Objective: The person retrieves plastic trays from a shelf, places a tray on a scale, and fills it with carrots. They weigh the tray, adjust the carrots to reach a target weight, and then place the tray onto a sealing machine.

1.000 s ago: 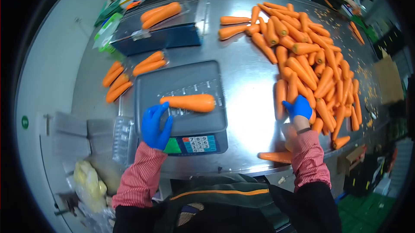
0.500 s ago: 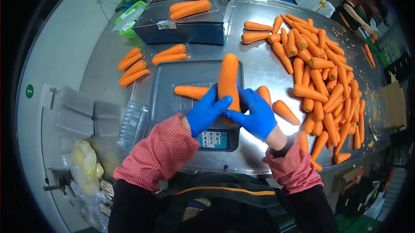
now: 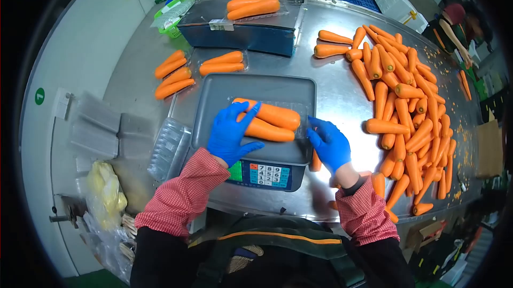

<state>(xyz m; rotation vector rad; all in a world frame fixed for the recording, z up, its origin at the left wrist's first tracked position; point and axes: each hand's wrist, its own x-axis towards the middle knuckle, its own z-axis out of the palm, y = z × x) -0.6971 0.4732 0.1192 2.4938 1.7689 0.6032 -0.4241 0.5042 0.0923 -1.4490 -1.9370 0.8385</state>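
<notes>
Two carrots (image 3: pixel 277 115) lie side by side in a clear plastic tray (image 3: pixel 303 122) on the grey platform of a weighing scale (image 3: pixel 256 86). My left hand (image 3: pixel 227 134), in a blue glove, rests its fingers over the carrots' left ends, thumb spread away below. At the tray's right end is my right hand (image 3: pixel 331 146), also gloved in blue, with thumb and fingers apart. The scale's keypad (image 3: pixel 267 174) faces me, its green display partly covered by my left sleeve. Part of another carrot (image 3: pixel 316 161) shows just beside the scale.
A large pile of carrots (image 3: pixel 401 101) covers the table's right side. Packed carrots (image 3: pixel 173 74) lie back left, and another pack sits on a dark box (image 3: pixel 238 34). Empty clear trays (image 3: pixel 168 149) are stacked left of the scale. Another person (image 3: pixel 451 29) stands at the far right.
The carrot held between both hands is now down in the tray beside the other one. My hands have moved apart, left and right, and the camera view has shifted slightly.
</notes>
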